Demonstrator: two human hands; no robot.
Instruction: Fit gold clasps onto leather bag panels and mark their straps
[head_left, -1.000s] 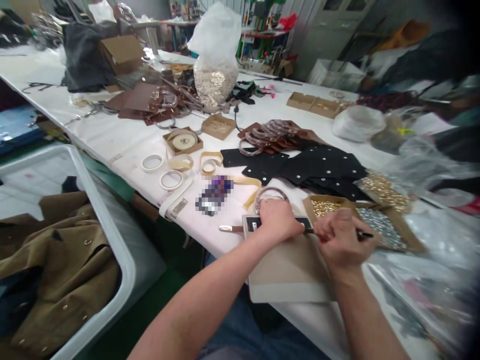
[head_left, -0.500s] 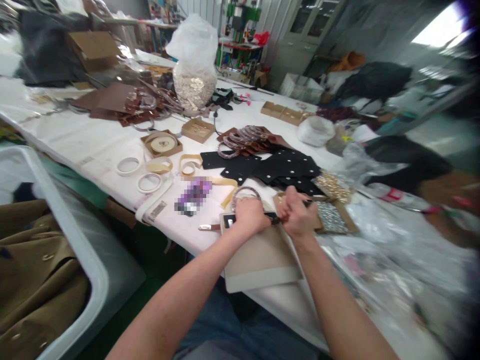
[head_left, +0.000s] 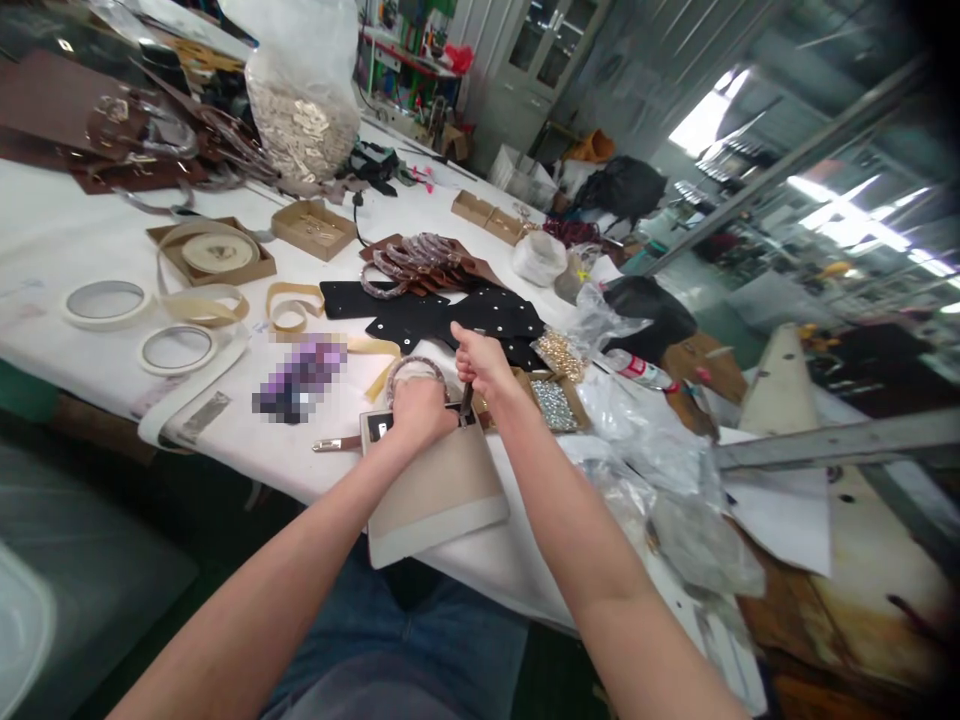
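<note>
Grey sheet wall closes off the room beyond the table, with a cabinet against it and a bright window to the right. The table is white and busy: a clear sack of small pieces stands toward its far edge, black pieces lie across the middle with brown parts just behind, and tape rolls sit toward the near-left edge.

The beige panel lies on the near edge and juts out over the person's lap. The left hand is on its top edge; its fingertips are hidden, so whether it grips or only presses cannot be told. The right hand is closed around a slim dark tool, held nearly upright at the panel's top-right corner.

The work looks partway along. A ring and a brown strap are already at the panel's top edge, though whether either is fastened is unclear. The top-right corner, where the tool is, seems unfinished. Silver rivets fill a carton just right of it.
</note>
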